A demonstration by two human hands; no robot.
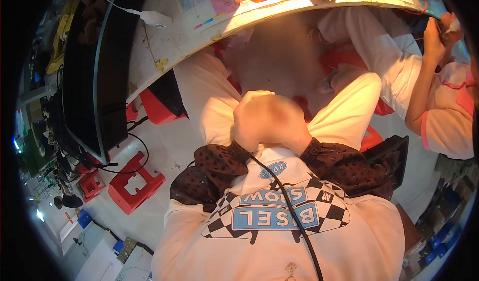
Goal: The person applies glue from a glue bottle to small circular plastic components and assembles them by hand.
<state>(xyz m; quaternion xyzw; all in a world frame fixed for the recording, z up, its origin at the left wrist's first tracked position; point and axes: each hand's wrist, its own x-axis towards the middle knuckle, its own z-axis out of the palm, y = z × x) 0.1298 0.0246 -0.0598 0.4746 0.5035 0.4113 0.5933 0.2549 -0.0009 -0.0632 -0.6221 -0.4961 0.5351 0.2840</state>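
In front of the counter [160,44], left hand [243,124] touched right hand [296,129], fingers too blurred to tell, and the cable [284,190] could have snagged lifting wrists

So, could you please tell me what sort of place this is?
Probably a small workshop, judging by the stained worktable, the white squeeze bottle with a thin nozzle on it, and another person at the same table.
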